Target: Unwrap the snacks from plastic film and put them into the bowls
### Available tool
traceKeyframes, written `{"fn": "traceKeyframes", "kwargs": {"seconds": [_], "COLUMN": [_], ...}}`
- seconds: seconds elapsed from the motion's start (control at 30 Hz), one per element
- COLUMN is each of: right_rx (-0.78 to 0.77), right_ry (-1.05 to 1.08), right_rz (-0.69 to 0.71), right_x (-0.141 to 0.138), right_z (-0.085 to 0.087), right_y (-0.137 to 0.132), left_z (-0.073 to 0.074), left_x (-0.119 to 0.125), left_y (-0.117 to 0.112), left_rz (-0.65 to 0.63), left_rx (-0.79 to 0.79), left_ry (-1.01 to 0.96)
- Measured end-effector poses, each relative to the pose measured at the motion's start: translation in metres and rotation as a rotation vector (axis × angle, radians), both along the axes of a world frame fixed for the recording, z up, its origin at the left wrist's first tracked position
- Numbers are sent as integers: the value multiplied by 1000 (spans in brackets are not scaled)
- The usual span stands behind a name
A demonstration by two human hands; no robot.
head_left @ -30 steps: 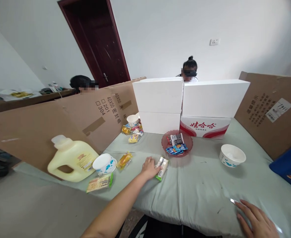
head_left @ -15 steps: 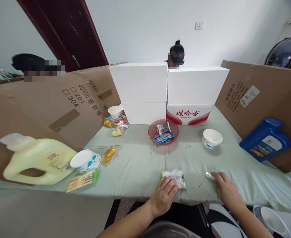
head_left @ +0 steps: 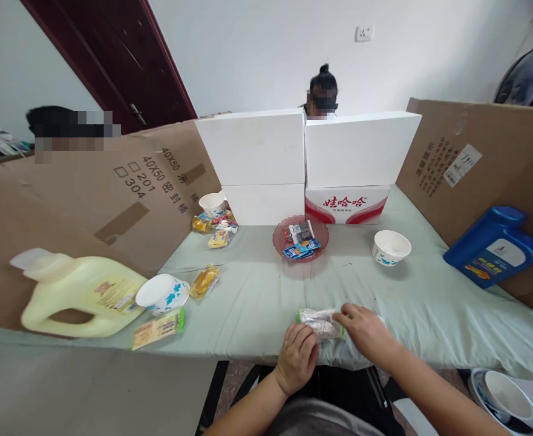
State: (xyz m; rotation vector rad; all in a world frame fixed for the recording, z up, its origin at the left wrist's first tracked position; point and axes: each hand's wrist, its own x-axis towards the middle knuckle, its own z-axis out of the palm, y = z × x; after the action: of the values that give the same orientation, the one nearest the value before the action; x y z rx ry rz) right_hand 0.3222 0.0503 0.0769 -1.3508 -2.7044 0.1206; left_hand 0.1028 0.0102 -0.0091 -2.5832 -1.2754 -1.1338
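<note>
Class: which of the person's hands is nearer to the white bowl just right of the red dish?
Right. Both touch the snack packet at the near table edge; the right hand is left of the white bowl, the left hand farther left.

Silvery snack packet (head_left: 321,322) with green ends on a pale green cloth (head_left: 429,303). Pink dish (head_left: 281,241) at 12 o'clock, yellow jug (head_left: 82,295) at 9, blue jug (head_left: 495,247) at 2.

Left hand (head_left: 297,357), right hand (head_left: 366,333): both bare. Forearms (head_left: 434,393) uncovered as far as the frame edge. Grey fabric (head_left: 311,422) on the body shows between them at the bottom edge. Nails too small to judge.
</note>
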Motion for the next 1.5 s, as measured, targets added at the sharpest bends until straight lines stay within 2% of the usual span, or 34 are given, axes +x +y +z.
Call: {"fn": "traceKeyframes", "kwargs": {"seconds": [0.1,0.17,0.27,0.37,0.43,0.53,0.63,0.67,0.7,0.77,0.83,0.87,0.9,1.0,1.1,1.17,1.27,1.37,1.43,1.5], "right_rx": [18,31,94,212,272,314,221,165,114,43,25,27,31,37,-5,-19,16,-18,-139,-286], "right_ry": [17,9,3,95,222,421,459,426,382,279,178,127,78,-25,-47,-29,62,170,204,209], "right_rz": [-150,-259,-348,-362,-334,-192,109,196,249,236,112,39,-30,-166,-185,-182,-131,55,162,179], "right_x": [60,96,123,112,90,47,5,-7,-17,-31,-36,-36,-34,-26,-19,-15,-10,-3,3,8], "right_z": [-17,-30,-46,-44,-31,-2,17,19,18,11,1,-4,-8,-14,-14,-11,-2,11,17,18], "right_y": [-3,-5,-7,-8,-11,-23,-38,-41,-42,-37,-24,-17,-9,11,19,16,1,-24,-37,-42], "left_z": [3,9,22,30,29,20,16,19,23,34,46,50,53,54,50,50,58,71,80,89], "left_x": [2,3,-1,-17,-33,-57,-71,-72,-70,-62,-50,-44,-39,-33,-36,-41,-51,-65,-72,-75], "left_y": [2,5,15,27,33,31,15,9,3,-5,-3,2,9,36,55,58,46,24,10,3], "left_rz": [26,39,86,243,329,420,519,488,398,101,-139,-178,-166,-12,118,148,126,64,-49,-167], "left_rx": [-49,-127,-319,-497,-556,-581,-410,-319,-241,-175,-198,-215,-230,-297,-405,-418,-324,-264,-381,-559], "left_ry": [-77,-203,-509,-867,-1044,-1120,-969,-862,-729,-422,-164,-76,-13,119,222,235,208,198,207,202]}}
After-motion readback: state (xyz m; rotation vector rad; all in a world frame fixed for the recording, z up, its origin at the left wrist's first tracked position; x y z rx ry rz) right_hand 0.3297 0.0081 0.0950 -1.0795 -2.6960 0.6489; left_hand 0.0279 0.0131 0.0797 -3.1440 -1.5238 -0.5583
